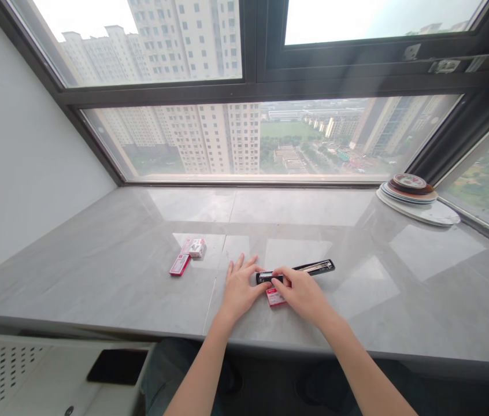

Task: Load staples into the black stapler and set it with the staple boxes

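Observation:
A black stapler [325,266] lies opened out long and flat on the grey counter, its metal channel showing at the right. At the stapler's left end, my left hand [240,289] grips it between thumb and index finger, the other fingers spread over the counter. My right hand [303,292] pinches the stapler near its middle with thumb and fingertips; whether a strip of staples is between them is hidden. Partly under my right hand sits a small red and white box [274,297], just below the stapler.
Left of my hands, a pink-red box [180,264] lies beside a small white box [196,248]. Stacked plates or mats [418,211] stand at the back right by the window. A black phone-like slab [117,367] rests on a white perforated surface [49,370] below the counter [110,277].

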Demonstrator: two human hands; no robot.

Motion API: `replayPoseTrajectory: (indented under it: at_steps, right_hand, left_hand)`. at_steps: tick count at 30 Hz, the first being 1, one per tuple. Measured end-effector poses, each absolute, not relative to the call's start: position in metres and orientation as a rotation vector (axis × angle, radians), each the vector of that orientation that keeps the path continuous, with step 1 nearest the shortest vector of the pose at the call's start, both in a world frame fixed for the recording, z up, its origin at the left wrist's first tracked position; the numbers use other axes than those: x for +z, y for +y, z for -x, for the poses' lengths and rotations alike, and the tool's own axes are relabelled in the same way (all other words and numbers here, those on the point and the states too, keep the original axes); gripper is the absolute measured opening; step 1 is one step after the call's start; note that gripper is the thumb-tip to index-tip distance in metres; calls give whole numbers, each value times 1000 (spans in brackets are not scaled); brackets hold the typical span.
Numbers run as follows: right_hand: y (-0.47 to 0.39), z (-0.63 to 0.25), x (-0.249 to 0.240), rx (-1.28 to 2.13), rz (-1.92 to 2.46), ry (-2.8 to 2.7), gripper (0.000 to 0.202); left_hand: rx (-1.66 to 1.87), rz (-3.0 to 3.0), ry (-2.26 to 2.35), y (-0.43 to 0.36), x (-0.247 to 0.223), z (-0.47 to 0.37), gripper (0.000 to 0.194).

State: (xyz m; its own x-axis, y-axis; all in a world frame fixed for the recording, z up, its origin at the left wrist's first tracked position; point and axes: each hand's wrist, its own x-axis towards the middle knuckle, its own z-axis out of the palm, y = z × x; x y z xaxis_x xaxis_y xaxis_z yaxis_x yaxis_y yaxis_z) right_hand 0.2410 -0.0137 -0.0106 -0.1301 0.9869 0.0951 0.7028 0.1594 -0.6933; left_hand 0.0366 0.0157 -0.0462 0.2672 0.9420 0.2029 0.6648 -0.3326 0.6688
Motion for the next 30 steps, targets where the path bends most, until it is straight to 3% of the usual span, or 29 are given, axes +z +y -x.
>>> replayPoseTrajectory:
  at_steps: [3, 8, 11, 17, 24, 30]
  right_hand:
    - [-25, -249, -17, 857, 1492, -1729, 36]
    - [-40, -308, -29, 1215, 1698, -1341, 55]
    - [-35, -335, -23, 1273, 1620, -1227, 61]
    - [3, -313, 4, 1014, 1372, -1608, 46]
    - [22, -263, 4, 652, 1428, -2096, 18]
    - [19, -273, 1, 542, 1641, -2005, 21]
  left_hand:
    - [799, -2080, 1469, 14, -44, -37, 23]
    - [778, -2065, 1462, 16, -46, -36, 23]
    - [779, -2066, 1448, 17, -47, -35, 24]
    - [772, -2082, 1440, 18, -48, -34, 24]
    - [797, -2106, 1429, 18, -50, -34, 24]
    - [1042, -2036, 1305, 4, -31, -36, 51]
